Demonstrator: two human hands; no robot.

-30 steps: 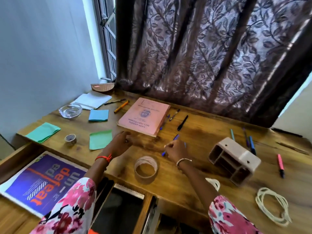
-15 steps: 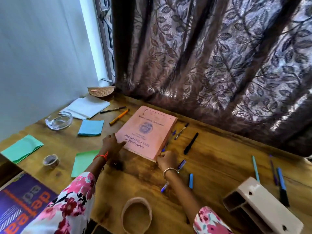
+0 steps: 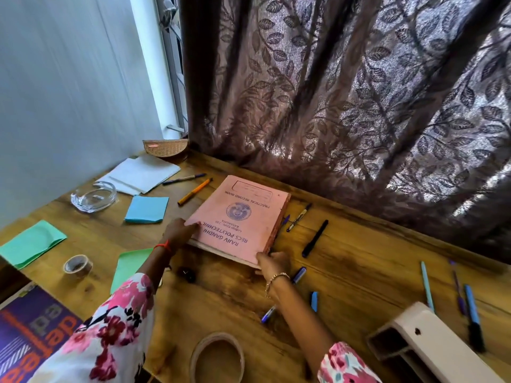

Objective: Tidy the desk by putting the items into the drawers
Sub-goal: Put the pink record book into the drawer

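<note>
A pink record book [image 3: 243, 214] lies on the wooden desk [image 3: 359, 277], its near edge slightly raised. My left hand [image 3: 179, 233] grips the book's near left corner, thumb on the cover. My right hand [image 3: 272, 262] grips its near right corner by the spine. Pens lie to the right of the book: a black one [image 3: 315, 238], a blue one [image 3: 298, 275] by my right wrist. An orange pen [image 3: 195, 191] lies to the book's left. No drawer shows in this view.
A white organiser [image 3: 431, 352] lies at the lower right with pens [image 3: 470, 308] behind it. Tape rolls [image 3: 217, 357] [image 3: 78, 265], green [image 3: 33, 244] and blue [image 3: 146, 209] sticky notes, a glass ashtray [image 3: 93, 195], white papers [image 3: 141, 174], a purple magazine [image 3: 30, 330] and a curtain [image 3: 345, 106] surround the book.
Both hands have reached forward from the desk's middle to the pink book and taken hold of its near corners. The view has moved closer and up, hiding the drawers.
</note>
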